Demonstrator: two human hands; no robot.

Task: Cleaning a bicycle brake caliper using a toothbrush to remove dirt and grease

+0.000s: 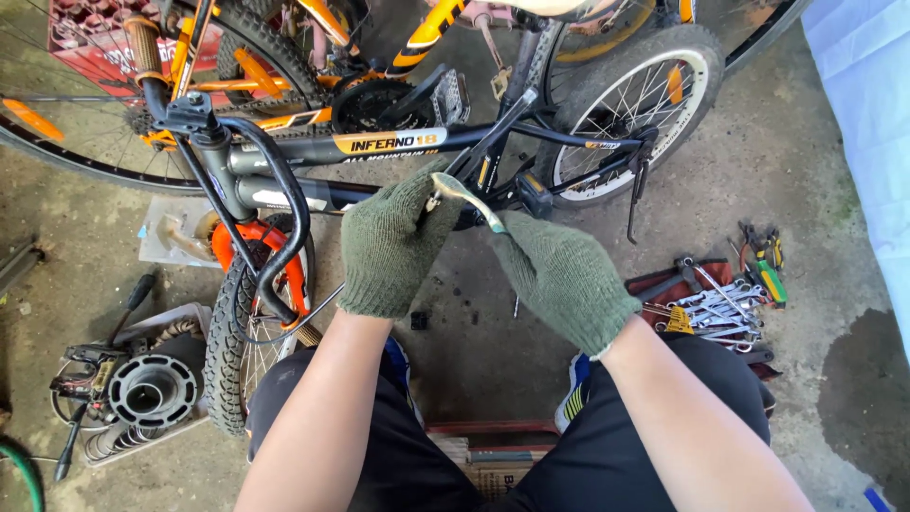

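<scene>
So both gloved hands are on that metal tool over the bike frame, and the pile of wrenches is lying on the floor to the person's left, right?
Not quite. The head view shows the pile of wrenches on the floor to the person's right, not left. The rest holds: the left hand and right hand, both gloved, hold the metal tool over the bike frame.

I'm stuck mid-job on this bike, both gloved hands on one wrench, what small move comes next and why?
Probably seat the wrench squarely before turning. The left hand grips its head end against the black bike frame, and the right hand holds the other end. Whatever it engages is hidden behind the left glove.
</scene>
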